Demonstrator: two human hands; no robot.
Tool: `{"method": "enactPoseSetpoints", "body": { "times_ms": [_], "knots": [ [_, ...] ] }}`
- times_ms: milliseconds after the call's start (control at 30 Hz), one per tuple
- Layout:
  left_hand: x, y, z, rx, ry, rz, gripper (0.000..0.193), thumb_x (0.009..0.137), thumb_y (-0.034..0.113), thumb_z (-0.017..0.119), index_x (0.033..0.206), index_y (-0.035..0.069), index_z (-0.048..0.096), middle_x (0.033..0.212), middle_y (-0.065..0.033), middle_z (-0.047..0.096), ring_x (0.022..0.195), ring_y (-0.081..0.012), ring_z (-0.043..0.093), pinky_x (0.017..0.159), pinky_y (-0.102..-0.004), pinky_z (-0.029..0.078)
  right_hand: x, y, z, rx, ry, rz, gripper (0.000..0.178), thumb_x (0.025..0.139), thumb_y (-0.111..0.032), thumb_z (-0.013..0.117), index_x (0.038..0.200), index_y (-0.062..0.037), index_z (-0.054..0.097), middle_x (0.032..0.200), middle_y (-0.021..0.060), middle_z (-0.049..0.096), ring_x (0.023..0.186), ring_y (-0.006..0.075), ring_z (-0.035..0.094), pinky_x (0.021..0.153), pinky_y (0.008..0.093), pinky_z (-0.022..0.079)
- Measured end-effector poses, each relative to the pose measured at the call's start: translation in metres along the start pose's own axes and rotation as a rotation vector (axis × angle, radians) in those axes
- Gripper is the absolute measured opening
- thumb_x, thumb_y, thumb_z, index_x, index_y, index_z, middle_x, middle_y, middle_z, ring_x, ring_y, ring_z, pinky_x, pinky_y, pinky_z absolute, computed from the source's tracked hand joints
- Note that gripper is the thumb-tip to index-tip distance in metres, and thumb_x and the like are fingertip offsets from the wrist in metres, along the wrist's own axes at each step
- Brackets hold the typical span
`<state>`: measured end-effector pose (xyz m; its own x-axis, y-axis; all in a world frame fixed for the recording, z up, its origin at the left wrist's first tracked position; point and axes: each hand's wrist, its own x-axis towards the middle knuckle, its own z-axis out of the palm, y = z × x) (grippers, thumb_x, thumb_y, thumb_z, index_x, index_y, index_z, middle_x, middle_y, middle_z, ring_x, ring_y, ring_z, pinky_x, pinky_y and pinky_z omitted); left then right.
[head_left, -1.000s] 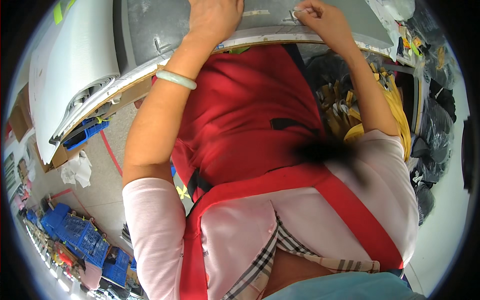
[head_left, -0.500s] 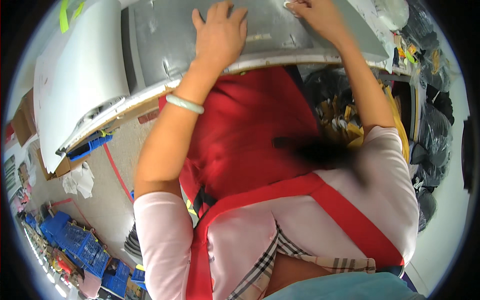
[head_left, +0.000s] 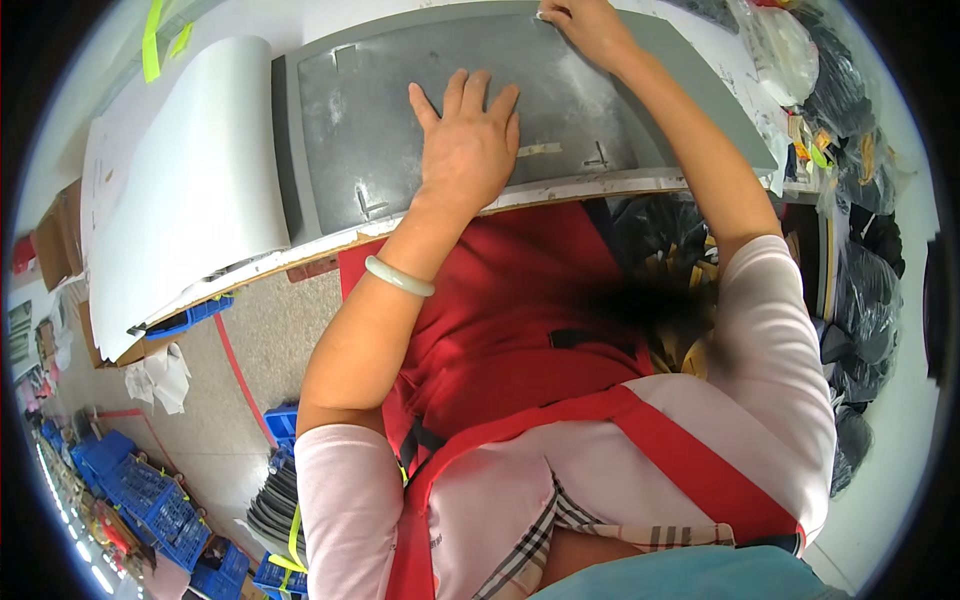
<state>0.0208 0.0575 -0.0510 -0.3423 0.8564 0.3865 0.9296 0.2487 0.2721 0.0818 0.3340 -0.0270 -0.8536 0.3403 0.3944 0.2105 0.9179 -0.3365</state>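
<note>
A grey cutting mat (head_left: 370,130) with scuffs and tape marks lies on the white workbench in front of me. My left hand (head_left: 468,148) rests flat on the mat with fingers spread, a pale green bangle (head_left: 399,277) on its wrist. My right hand (head_left: 590,28) is at the mat's far edge with its fingertips pinched on the edge or on something small there; I cannot tell which. A red apron (head_left: 500,340) over a pink shirt fills the lower view.
A stack of large white sheets (head_left: 190,180) lies left of the mat. Black bags and clear plastic (head_left: 850,130) pile up at the right. Blue crates (head_left: 130,490) and crumpled paper (head_left: 165,375) are on the concrete floor at lower left, beside a red floor line.
The view has tilted down so more of the mat shows. My left hand has come nearer along the mat and spread flat; my right hand stays at the far edge.
</note>
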Motion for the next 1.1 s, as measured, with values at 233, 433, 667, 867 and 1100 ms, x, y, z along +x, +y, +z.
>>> {"method": "enactPoseSetpoints", "body": {
  "times_ms": [233, 433, 667, 867, 1100],
  "knots": [
    [0.001, 0.001, 0.003, -0.032, 0.018, -0.015, 0.035, 0.101, 0.028, 0.058, 0.134, 0.018, 0.064, 0.143, -0.0091, 0.054, 0.141, -0.0323, 0.044, 0.115, -0.0727, 0.024, 0.006, 0.008, -0.003, -0.072, -0.015, 0.145, 0.017, 0.085, -0.015, 0.066, 0.085, 0.0017, 0.070, 0.084, 0.0235, 0.070, 0.080, 0.0398, 0.068, 0.075, 0.0469, 0.053],
    [0.002, 0.002, 0.000, -0.032, -0.004, -0.015, 0.035, 0.102, 0.028, 0.058, 0.135, 0.018, 0.063, 0.145, -0.0084, 0.053, 0.142, -0.0315, 0.043, 0.116, -0.0718, 0.023, 0.007, 0.013, 0.003, -0.034, 0.032, 0.281, 0.019, 0.082, -0.016, 0.068, 0.084, 0.0018, 0.072, 0.080, 0.0220, 0.071, 0.074, 0.0332, 0.070, 0.070, 0.0427, 0.054],
    [0.000, 0.000, 0.005, 0.015, 0.027, -0.016, 0.035, 0.102, 0.029, 0.056, 0.134, 0.017, 0.063, 0.141, -0.0095, 0.055, 0.142, -0.0312, 0.043, 0.114, -0.0742, 0.023, 0.028, -0.034, -0.012, 0.386, -0.140, 0.471, 0.011, 0.088, -0.009, 0.069, 0.085, 0.0012, 0.072, 0.071, 0.0057, 0.068, 0.064, 0.0132, 0.063, 0.059, 0.0287, 0.051],
    [0.000, 0.001, 0.004, 0.011, 0.012, 0.019, 0.037, 0.101, 0.029, 0.057, 0.134, 0.013, 0.062, 0.143, -0.0125, 0.053, 0.143, -0.0331, 0.041, 0.112, -0.0769, 0.022, 0.065, -0.115, 0.068, 0.517, -0.184, 0.043, 0.012, 0.091, -0.009, 0.068, 0.089, 0.0017, 0.072, 0.076, 0.0133, 0.070, 0.069, 0.0224, 0.066, 0.066, 0.0359, 0.052],
    [0.002, 0.003, 0.007, -0.009, 0.017, 0.020, 0.040, 0.101, 0.031, 0.057, 0.133, 0.008, 0.066, 0.149, -0.0150, 0.049, 0.147, -0.0353, 0.035, 0.111, -0.0801, 0.020, 0.105, -0.162, 0.112, 0.185, -0.154, -0.218, 0.014, 0.088, -0.009, 0.066, 0.085, 0.0044, 0.068, 0.085, 0.0262, 0.068, 0.079, 0.0428, 0.065, 0.075, 0.0466, 0.051]
  ]
}}
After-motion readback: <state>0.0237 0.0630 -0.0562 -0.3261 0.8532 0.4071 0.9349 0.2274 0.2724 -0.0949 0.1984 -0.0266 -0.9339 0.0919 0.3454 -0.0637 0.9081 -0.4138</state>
